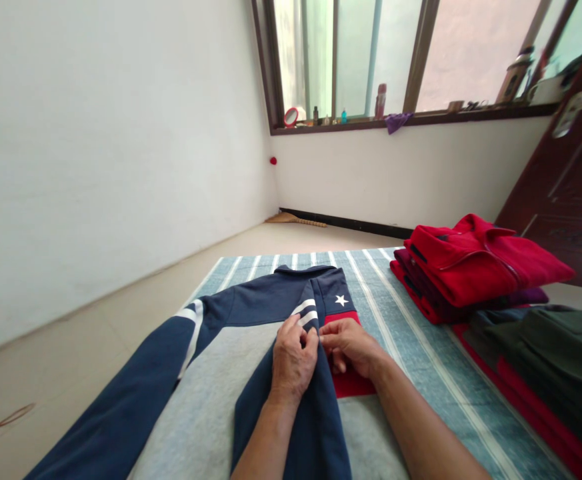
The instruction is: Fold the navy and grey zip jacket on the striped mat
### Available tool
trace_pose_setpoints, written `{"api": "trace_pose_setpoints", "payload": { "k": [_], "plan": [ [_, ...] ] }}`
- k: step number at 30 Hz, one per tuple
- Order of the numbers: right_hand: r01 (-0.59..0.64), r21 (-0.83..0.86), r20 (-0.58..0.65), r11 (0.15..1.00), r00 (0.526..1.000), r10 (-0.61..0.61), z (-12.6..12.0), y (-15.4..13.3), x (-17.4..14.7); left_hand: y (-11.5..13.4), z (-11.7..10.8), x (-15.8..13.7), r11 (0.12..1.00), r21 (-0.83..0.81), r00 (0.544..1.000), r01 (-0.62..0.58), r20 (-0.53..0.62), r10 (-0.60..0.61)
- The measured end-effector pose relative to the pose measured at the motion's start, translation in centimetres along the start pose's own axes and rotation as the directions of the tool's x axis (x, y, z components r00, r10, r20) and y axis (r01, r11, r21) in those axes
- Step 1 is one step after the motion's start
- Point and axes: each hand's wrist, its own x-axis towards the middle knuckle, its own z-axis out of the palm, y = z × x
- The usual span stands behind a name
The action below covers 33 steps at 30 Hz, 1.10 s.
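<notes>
- Sweatshirt (251, 320) found spread flat on striped mat (411, 347), collar away from the body, grey panel uppermost, lying directly ahead of both hands.
- One navy sleeve (291, 427) folded inward over the grey panel, long axis running from near the body up toward the collar; other sleeve (121, 400) stretched out to the lower left, well apart from either hand.
- Left hand (293, 363) resting on the folded sleeve near its white stripes, fingers closed in a pinch on the fabric edge.
- Right hand (351, 347) just beside, fingertips touching the same edge by the red band; thumb and fingers pressed together on cloth.
- Both hands equally near the folded sleeve; left hand the nearer to the outstretched one.
- Folded red clothes (471, 267) stacked at right, apart from the hands.
</notes>
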Motion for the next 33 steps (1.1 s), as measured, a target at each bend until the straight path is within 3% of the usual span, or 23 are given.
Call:
{"api": "trace_pose_setpoints", "payload": {
  "k": [9,26,33],
  "plan": [
    [-0.021,-0.113,-0.068,0.993,0.998,0.014,0.71,-0.2,-0.1,0.06,-0.31,0.12,1.0,0.014,0.999,0.015,0.048,-0.015],
    [-0.081,-0.094,-0.134,0.992,0.989,0.068,0.79,-0.42,0.12,-0.35,-0.22,0.17,0.999,0.013,0.997,0.036,0.068,-0.037],
    [-0.073,-0.087,-0.152,0.994,0.987,0.059,1.07,-0.57,-0.05,0.11,-0.5,0.39,0.998,0.037,0.988,0.058,0.142,-0.063]
  ]
}}
